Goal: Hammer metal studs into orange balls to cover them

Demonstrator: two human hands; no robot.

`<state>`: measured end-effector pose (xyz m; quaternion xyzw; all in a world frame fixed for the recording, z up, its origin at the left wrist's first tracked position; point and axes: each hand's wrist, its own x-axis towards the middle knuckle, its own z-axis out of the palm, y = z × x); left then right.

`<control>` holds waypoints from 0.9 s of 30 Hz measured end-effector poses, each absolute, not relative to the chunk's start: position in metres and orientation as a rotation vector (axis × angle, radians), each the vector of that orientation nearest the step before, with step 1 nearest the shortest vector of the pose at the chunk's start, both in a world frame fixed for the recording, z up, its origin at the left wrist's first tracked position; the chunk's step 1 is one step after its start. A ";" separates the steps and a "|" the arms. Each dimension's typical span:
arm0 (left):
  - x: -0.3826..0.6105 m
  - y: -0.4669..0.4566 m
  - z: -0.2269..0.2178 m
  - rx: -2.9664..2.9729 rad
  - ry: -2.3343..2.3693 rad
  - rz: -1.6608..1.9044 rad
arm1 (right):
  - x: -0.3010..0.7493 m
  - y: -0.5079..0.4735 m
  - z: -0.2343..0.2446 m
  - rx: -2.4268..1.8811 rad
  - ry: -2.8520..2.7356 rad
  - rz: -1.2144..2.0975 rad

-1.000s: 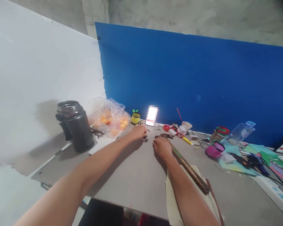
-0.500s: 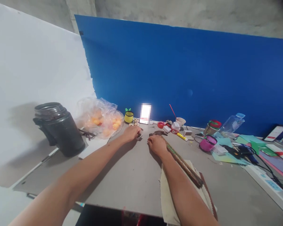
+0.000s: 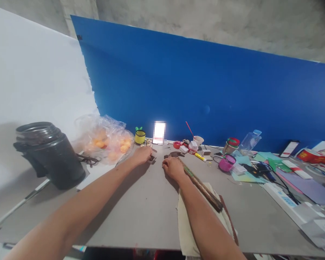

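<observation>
My left hand (image 3: 142, 155) rests on the grey table (image 3: 141, 209), its fingers closed over a small dark piece (image 3: 152, 158). My right hand (image 3: 173, 168) is curled on the table a hand's width to the right, beside a hammer (image 3: 197, 182) whose dark metal head (image 3: 173, 155) lies just beyond my fingers. The hammer's long brown handle runs back along my right forearm over a beige cloth (image 3: 195, 220). I cannot make out whether the right hand grips the hammer.
A black jar (image 3: 50, 155) and a plastic bag of orange fruit (image 3: 105, 139) stand at the left. A yellow cup (image 3: 140, 136), small boxes, a pink pot (image 3: 226, 163), a bottle (image 3: 247, 141), coloured papers and a power strip (image 3: 284, 200) crowd the back and right. A blue board (image 3: 206, 79) walls the rear.
The view has swung to the right, showing more of the cluttered right side. Both hands stay in the same places on the table.
</observation>
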<state>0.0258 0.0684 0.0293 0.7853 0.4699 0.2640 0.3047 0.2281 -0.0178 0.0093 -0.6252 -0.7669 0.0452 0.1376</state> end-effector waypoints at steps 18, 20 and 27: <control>0.021 0.072 0.040 2.444 1.480 0.436 | 0.230 -0.017 0.011 -1.818 -2.213 0.174; 0.019 0.072 0.044 2.418 1.493 0.440 | 0.230 -0.016 0.011 -1.807 -2.203 0.187; 0.016 0.069 0.052 2.306 1.459 0.503 | 0.232 -0.015 0.008 -1.794 -2.209 0.191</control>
